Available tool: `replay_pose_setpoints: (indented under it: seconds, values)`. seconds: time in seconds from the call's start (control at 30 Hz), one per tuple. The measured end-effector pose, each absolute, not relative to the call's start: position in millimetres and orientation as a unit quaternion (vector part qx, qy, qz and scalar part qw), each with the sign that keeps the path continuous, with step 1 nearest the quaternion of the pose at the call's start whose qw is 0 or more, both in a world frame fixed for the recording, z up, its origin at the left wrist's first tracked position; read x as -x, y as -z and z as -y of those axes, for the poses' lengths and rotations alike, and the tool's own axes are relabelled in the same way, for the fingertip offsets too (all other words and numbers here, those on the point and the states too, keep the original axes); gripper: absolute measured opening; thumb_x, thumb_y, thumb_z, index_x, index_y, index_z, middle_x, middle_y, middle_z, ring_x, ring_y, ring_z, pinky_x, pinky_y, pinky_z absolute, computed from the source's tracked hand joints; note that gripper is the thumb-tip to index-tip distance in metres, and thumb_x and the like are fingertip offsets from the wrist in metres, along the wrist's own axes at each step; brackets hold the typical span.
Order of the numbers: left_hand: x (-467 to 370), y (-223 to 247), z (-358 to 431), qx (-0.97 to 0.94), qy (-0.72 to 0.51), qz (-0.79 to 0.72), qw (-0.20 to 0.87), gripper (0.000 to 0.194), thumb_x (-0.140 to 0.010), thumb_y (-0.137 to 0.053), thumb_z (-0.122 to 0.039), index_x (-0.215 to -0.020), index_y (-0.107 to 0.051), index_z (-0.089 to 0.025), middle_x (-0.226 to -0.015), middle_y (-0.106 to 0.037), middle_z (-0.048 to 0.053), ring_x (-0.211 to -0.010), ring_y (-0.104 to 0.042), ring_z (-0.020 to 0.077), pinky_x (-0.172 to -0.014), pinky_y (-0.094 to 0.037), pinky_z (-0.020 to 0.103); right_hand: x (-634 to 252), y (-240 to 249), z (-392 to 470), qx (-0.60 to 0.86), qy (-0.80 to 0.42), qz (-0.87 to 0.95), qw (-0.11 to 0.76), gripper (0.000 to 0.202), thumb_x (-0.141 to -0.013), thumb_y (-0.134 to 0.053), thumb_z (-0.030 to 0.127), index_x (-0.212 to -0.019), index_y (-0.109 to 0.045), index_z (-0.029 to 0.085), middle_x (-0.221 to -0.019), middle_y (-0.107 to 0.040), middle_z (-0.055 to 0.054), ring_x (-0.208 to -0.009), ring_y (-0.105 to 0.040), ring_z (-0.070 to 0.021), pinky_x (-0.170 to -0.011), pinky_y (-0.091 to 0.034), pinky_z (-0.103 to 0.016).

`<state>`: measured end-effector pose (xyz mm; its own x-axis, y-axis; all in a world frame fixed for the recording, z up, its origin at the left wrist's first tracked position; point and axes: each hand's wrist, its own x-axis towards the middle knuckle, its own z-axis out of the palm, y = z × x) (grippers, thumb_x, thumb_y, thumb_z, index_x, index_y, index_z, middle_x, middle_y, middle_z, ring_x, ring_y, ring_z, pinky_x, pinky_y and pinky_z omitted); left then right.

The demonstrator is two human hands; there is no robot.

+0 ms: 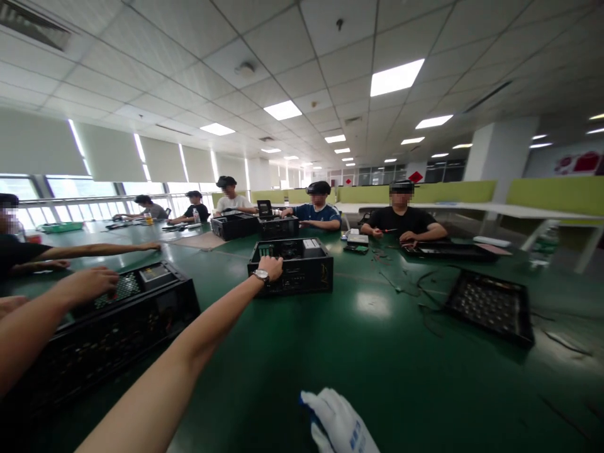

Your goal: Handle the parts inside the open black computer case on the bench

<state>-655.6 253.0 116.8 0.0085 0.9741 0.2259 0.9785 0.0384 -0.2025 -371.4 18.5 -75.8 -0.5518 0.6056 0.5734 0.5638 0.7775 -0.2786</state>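
Observation:
My left hand (272, 268), bare and with a watch on the wrist, reaches far forward across the table. Its fingers close over the near top edge of a black computer case (302, 280), whose top is open and shows parts inside. My right hand (337, 420) wears a white glove with blue print and is low over the near table, partly cut off by the bottom of the view. Its fingers are slightly bent with the thumb apart, and I see nothing in them.
The table (377, 365) is green. At left, another person's hand (92, 286) is over a second computer case (136, 321). A black panel (491, 308) and loose cables (429, 318) lie at right. Several people sit opposite with more cases. A plastic bottle (545, 244) stands far right.

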Motion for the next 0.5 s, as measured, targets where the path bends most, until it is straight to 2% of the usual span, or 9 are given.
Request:
replay_pose_setpoints:
  seconds: [0.07,0.17,0.37,0.5]
  values:
    - [635,-118,-217,0.695,-0.007,0.704,0.145,0.038,-0.099,-0.063,-0.037,-0.13,-0.059,-0.016,-0.129,-0.061,0.011,-0.111,-0.063,0.025,-0.093,-0.056,0.047,367,60,-10,0.322,-0.032,0.88,0.348,0.045,-0.097,-0.05,0.03,-0.141,-0.053,0.032,-0.129,-0.07,-0.006,-0.116,-0.068,-0.0296,-0.096,-0.06,-0.043]
    - [599,-122,-171,0.714,-0.034,0.691,0.108,0.038,-0.099,-0.063,-0.038,-0.129,-0.059,-0.016,-0.128,-0.061,0.011,-0.11,-0.064,0.0247,-0.093,-0.056,0.046,358,42,0,0.344,-0.052,0.863,0.366,0.041,-0.101,-0.045,0.032,-0.14,-0.057,0.029,-0.128,-0.071,-0.007,-0.118,-0.067,-0.0263,-0.103,-0.055,-0.04]
    - [564,-168,-148,0.774,-0.079,0.629,-0.008,0.036,-0.1,-0.06,-0.043,-0.122,-0.063,-0.015,-0.116,-0.066,0.009,-0.099,-0.067,0.0209,-0.085,-0.058,0.041,328,56,6,0.428,-0.074,0.811,0.391,0.045,-0.104,-0.039,0.042,-0.139,-0.06,0.025,-0.13,-0.069,-0.01,-0.121,-0.066,-0.0286,-0.099,-0.058,-0.045]
    - [587,-188,-150,0.796,-0.063,0.602,-0.017,0.037,-0.1,-0.06,-0.042,-0.125,-0.061,-0.015,-0.122,-0.064,0.01,-0.105,-0.065,0.0226,-0.09,-0.057,0.044,308,63,7,0.442,-0.054,0.793,0.416,0.045,-0.103,-0.04,0.046,-0.135,-0.062,0.023,-0.127,-0.07,-0.012,-0.115,-0.069,-0.0308,-0.092,-0.062,-0.047]
